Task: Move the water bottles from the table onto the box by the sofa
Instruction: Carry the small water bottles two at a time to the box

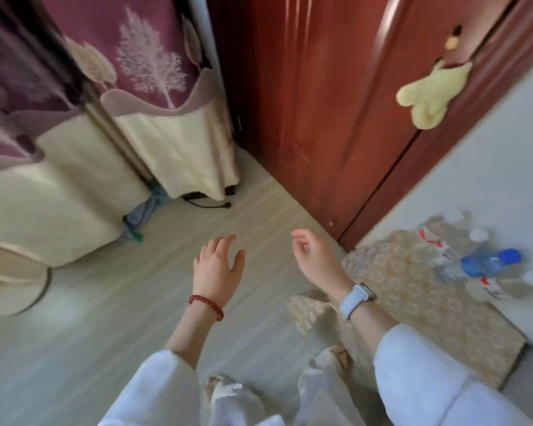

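Both hands, left [217, 265] and right [316, 259], hang relaxed and empty; clear plastic water bottles [486, 265] lie clustered on the beige patterned-cloth surface [413, 290], apparently awaiting the next pickup.

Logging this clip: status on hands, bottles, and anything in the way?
Left hand open, empty. Right hand loosely curled, empty. Water bottles on patterned cloth, far right, blurred. Nothing between right hand and bottles.

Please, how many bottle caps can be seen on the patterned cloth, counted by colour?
White caps: 2, possibly 3; the view is blurred
Blue caps: 1
Total: 3 clearly visible
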A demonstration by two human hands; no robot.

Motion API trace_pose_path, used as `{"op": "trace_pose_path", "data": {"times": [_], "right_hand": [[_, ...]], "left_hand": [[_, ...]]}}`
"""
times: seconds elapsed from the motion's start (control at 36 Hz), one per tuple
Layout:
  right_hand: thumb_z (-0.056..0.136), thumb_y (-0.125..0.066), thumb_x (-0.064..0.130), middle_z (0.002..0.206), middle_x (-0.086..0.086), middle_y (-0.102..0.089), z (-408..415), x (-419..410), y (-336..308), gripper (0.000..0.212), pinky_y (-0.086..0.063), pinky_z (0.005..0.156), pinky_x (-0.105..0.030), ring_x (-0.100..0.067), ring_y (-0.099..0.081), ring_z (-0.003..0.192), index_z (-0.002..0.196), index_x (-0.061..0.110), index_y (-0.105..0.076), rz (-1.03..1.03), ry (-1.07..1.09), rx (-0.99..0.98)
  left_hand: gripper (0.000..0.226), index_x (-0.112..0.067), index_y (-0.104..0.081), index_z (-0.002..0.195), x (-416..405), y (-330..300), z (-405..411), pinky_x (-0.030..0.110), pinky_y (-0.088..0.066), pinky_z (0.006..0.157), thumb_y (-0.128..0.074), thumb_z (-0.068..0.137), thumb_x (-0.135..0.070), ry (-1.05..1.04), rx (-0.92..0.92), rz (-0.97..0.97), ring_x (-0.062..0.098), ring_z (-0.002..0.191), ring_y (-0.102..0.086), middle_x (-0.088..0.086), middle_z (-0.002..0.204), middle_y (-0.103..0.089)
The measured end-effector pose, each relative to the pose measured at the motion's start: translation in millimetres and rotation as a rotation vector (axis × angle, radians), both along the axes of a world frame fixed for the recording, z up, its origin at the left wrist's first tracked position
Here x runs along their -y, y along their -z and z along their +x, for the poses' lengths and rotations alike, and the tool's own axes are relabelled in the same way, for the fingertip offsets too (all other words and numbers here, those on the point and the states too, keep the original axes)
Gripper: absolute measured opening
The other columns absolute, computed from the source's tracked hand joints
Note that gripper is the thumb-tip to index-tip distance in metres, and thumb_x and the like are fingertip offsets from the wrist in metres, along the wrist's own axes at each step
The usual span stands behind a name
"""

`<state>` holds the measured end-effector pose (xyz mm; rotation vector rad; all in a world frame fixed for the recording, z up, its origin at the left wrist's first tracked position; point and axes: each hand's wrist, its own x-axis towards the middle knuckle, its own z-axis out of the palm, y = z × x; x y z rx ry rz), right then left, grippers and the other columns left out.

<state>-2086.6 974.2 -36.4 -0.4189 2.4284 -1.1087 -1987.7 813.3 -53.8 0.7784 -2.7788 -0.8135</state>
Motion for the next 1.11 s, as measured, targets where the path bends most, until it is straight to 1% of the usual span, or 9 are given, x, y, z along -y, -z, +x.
{"op": "trace_pose_path", "data": {"times": [0.06, 0.28, 0.36, 0.5, 0.61, 0.75, 0.86, 0.94, 1.11], "right_hand": [[0.092, -0.047, 0.015, 0.112, -0.010, -0.065, 32.2, 58.9, -7.3, 0.025, -0.041, 0.086, -0.024, -0.024, -0.060, 0.103, 0.114, 0.007, -0.057, -0.011, -0.094, 0.014], [0.093, -0.044, 0.019, 0.110, -0.008, -0.066, 192.7, 275.4, -15.1, 0.024, -0.043, 0.089, -0.029, -0.022, -0.059, 0.104, 0.110, 0.013, -0.059, -0.014, -0.540, 0.104], [0.094, -0.043, 0.018, 0.113, -0.009, -0.065, 252.0, 342.7, -20.5, 0.025, -0.043, 0.092, -0.033, -0.023, -0.058, 0.104, 0.112, 0.010, -0.058, 0.005, -0.730, 0.117], [0.093, -0.044, 0.017, 0.112, -0.009, -0.064, 348.3, 447.8, -27.3, 0.024, -0.041, 0.086, -0.026, -0.023, -0.058, 0.103, 0.111, 0.009, -0.058, 0.020, -1.039, 0.092], [0.093, -0.044, 0.020, 0.111, -0.010, -0.064, 426.4, 527.6, -30.1, 0.024, -0.043, 0.091, -0.033, -0.025, -0.059, 0.104, 0.111, 0.010, -0.058, 0.012, -1.256, 0.083], [0.093, -0.045, 0.021, 0.112, -0.009, -0.065, 524.9, 625.1, -38.7, 0.025, -0.043, 0.088, -0.033, -0.025, -0.060, 0.102, 0.113, 0.012, -0.057, -0.041, -1.484, 0.045], [0.094, -0.044, 0.022, 0.112, -0.006, -0.063, 605.1, 696.1, -55.1, 0.027, -0.039, 0.075, -0.023, -0.022, -0.059, 0.101, 0.115, 0.012, -0.056, -0.066, -1.660, 0.023], [0.093, -0.044, 0.024, 0.111, -0.005, -0.064, 668.4, 737.9, -66.2, 0.025, -0.044, 0.078, -0.027, -0.022, -0.061, 0.099, 0.112, 0.016, -0.056, -0.104, -1.772, 0.009], [0.092, -0.044, 0.022, 0.110, -0.005, -0.064, 789.1, 793.8, -80.7, 0.026, -0.036, 0.075, -0.020, -0.011, -0.054, 0.085, 0.113, 0.013, -0.057, -0.190, -2.007, -0.015]], "left_hand": [[0.036, -0.012, -0.053, 0.122, 51.7, -4.9, 54.5, 0.042, -0.040, 0.092, -0.054, 0.089, -0.026, -0.118, -0.006, 0.008, 0.030, 0.113, -0.050, 0.011, 0.119, -0.057], [0.033, -0.010, -0.056, 0.117, 221.6, -21.2, 287.1, 0.046, -0.045, 0.092, -0.056, 0.087, -0.024, -0.672, -0.057, 0.032, 0.029, 0.109, -0.055, 0.011, 0.115, -0.060], [0.032, -0.008, -0.057, 0.116, 254.8, -26.2, 358.6, 0.042, -0.046, 0.091, -0.057, 0.087, -0.022, -0.851, -0.085, 0.024, 0.028, 0.106, -0.056, 0.012, 0.112, -0.061], [0.029, -0.006, -0.059, 0.113, 288.5, -27.1, 463.3, 0.037, -0.044, 0.091, -0.059, 0.086, -0.019, -1.154, -0.146, 0.032, 0.028, 0.104, -0.057, 0.011, 0.110, -0.062], [0.030, -0.007, -0.058, 0.114, 315.5, -25.8, 537.1, 0.037, -0.043, 0.093, -0.057, 0.087, -0.020, -1.363, -0.136, 0.027, 0.027, 0.108, -0.056, 0.011, 0.114, -0.061], [0.030, -0.009, -0.058, 0.114, 374.9, -41.4, 619.8, 0.043, -0.044, 0.095, -0.056, 0.088, -0.022, -1.544, -0.161, -0.018, 0.025, 0.109, -0.056, 0.010, 0.116, -0.060], [0.029, -0.008, -0.058, 0.114, 429.1, -70.7, 681.8, 0.035, -0.043, 0.096, -0.055, 0.088, -0.022, -1.663, -0.181, -0.080, 0.023, 0.108, -0.055, 0.010, 0.115, -0.060], [0.031, -0.010, -0.057, 0.116, 460.4, -90.4, 726.3, 0.033, -0.042, 0.097, -0.053, 0.089, -0.024, -1.727, -0.165, -0.109, 0.022, 0.110, -0.054, 0.008, 0.116, -0.059], [0.030, -0.010, -0.058, 0.116, 492.3, -107.6, 815.5, 0.035, -0.041, 0.098, -0.053, 0.089, -0.023, -1.907, -0.134, -0.150, 0.021, 0.111, -0.053, 0.006, 0.117, -0.059]]}}
